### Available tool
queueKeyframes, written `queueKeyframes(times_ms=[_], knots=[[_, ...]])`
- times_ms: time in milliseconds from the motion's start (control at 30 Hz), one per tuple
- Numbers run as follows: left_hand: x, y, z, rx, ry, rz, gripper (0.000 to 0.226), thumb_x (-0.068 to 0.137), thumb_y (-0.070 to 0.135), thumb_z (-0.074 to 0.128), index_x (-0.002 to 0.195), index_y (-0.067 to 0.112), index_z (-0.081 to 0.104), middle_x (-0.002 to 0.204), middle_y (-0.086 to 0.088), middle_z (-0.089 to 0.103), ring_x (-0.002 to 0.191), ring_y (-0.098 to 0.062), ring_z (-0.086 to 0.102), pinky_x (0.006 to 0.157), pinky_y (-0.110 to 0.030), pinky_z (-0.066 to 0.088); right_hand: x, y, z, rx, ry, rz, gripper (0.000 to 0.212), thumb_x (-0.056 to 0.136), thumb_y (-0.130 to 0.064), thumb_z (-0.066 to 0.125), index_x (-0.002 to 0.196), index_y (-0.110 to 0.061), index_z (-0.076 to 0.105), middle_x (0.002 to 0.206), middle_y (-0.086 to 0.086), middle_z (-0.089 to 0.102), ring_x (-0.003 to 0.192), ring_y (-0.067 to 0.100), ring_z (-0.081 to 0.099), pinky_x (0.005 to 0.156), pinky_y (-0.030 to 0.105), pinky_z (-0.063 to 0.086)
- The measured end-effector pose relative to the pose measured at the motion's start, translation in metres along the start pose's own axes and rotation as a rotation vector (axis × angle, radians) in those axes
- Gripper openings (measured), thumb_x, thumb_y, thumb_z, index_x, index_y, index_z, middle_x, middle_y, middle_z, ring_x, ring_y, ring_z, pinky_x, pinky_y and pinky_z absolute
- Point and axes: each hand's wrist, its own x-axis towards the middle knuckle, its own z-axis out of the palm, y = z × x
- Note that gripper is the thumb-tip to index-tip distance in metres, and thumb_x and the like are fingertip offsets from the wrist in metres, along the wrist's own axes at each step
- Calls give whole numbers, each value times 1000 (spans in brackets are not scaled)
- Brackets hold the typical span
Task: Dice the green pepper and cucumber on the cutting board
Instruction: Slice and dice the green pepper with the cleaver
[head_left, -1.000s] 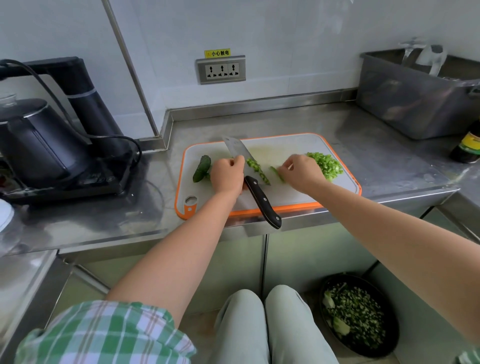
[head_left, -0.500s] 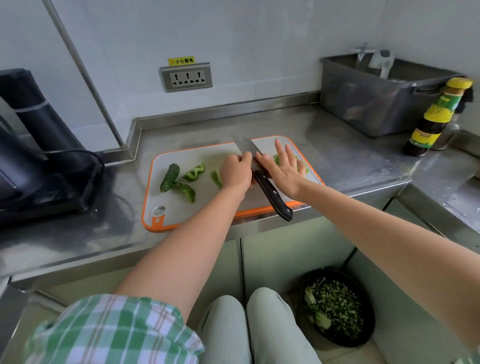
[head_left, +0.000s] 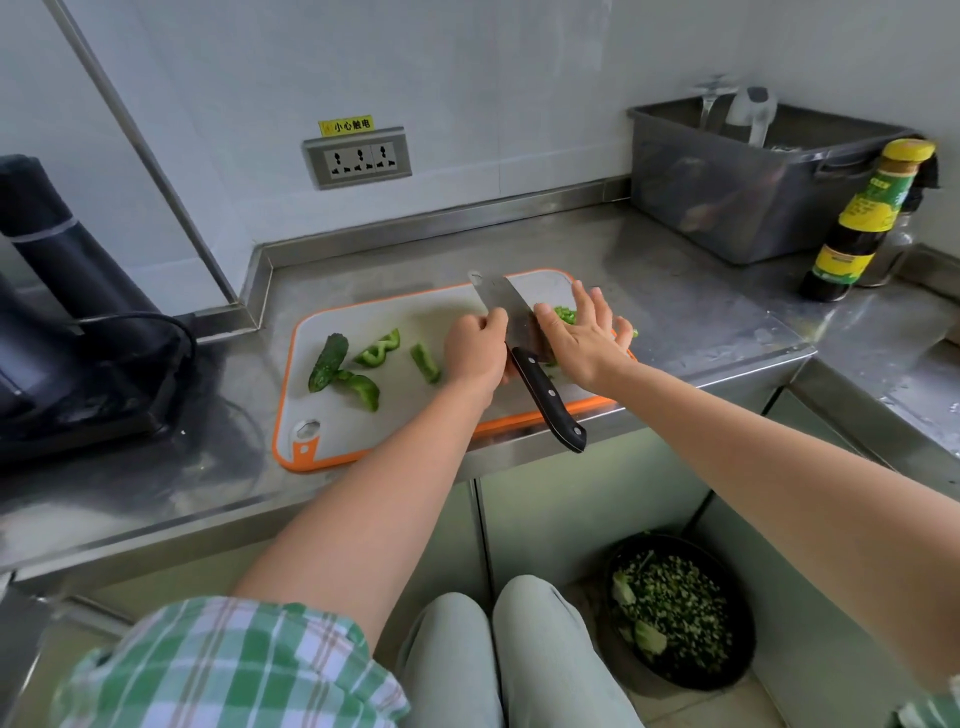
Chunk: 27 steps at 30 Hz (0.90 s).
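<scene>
Two grips flank the knife (head_left: 540, 389) mid-board (head_left: 358, 421). Knife's long axis is diagonal: tip toward board's far edge, black handle overhanging its near edge. Left grip (head_left: 475, 349) is curled against blade's left side; can't tell what it holds. Right grip (head_left: 587, 338) lies flat with fingers spread, holding nothing, over diced pepper (head_left: 565, 313) at board's right end. Cucumber (head_left: 327, 362) sits at board's left end, long axis far-to-near. Pepper strips (head_left: 426, 364) lie between it and left grip.

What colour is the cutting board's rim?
Orange, around a whitish surface; the cutting board shows best in the head view.
</scene>
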Motion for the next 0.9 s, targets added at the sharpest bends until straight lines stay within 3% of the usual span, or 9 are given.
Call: queueKeyframes(times_ms=[133, 233, 367, 433, 533, 600, 700, 767, 900], knots=[[-2, 1, -2, 1, -1, 5, 46, 94, 18, 45, 49, 12, 35, 36, 2, 34, 35, -25, 39, 39, -23, 30, 4, -1, 4, -32, -16, -107, 49, 100, -56, 17, 147, -44, 25, 162, -3, -5, 147, 17, -11, 116, 44, -7], [-3, 1, -4, -4, 16, 3, 45, 93, 18, 44, 49, 13, 34, 41, -1, 34, 37, -24, 38, 40, -24, 31, 6, 2, 2, -15, -10, -10, 53, 101, -54, 16, 149, -35, 27, 162, -2, -2, 147, 20, -7, 118, 44, -5], [0, 2, -9, -40, 107, -59, 42, 94, 19, 43, 53, 9, 37, 50, -6, 38, 38, -25, 42, 34, -23, 33, 2, 11, 3, 22, -27, -173, 44, 101, -54, 16, 141, -52, 35, 161, -8, 0, 147, 14, -6, 116, 41, -7], [1, 4, -11, -49, 168, -84, 43, 95, 19, 42, 53, 9, 38, 50, -6, 40, 38, -25, 44, 32, -21, 32, -3, 12, 2, 25, -63, -179, 44, 102, -52, 18, 142, -48, 35, 161, -9, 2, 146, 12, -3, 116, 40, -7], [3, 4, -12, -70, 214, -95, 43, 94, 20, 43, 53, 9, 36, 51, -7, 40, 49, -30, 46, 50, -31, 39, -6, 13, 0, 55, -17, -78, 54, 100, -55, 18, 150, -35, 24, 161, -8, 2, 146, 16, -2, 116, 40, -3], [2, 5, -12, -60, 234, -97, 43, 93, 20, 44, 52, 9, 37, 52, -8, 41, 56, -32, 49, 55, -37, 43, -3, 15, 1, 15, -34, -146, 52, 99, -58, 15, 146, -43, 30, 161, -10, 1, 146, 15, -4, 116, 42, -5], [1, 6, -10, -75, 222, -106, 42, 94, 22, 42, 54, 10, 40, 53, -9, 46, 46, -32, 52, 48, -34, 44, 4, 18, 5, -53, -51, -163, 54, 99, -59, 14, 142, -40, 42, 161, -9, 2, 146, 14, -3, 116, 42, -5], [0, 5, -9, -87, 215, -114, 41, 96, 21, 40, 56, 9, 39, 53, -8, 47, 39, -27, 47, 44, -27, 37, 8, 20, 6, -44, -7, -122, 59, 98, -61, 13, 142, -36, 43, 161, -7, 3, 146, 18, -2, 116, 45, -4], [-1, 6, -10, -77, 207, -112, 41, 95, 21, 41, 56, 9, 39, 53, -9, 48, 37, -25, 47, 44, -26, 36, 7, 19, 6, -84, -29, -159, 57, 100, -56, 14, 142, -32, 44, 161, -5, 8, 146, 17, 2, 115, 43, -2]])
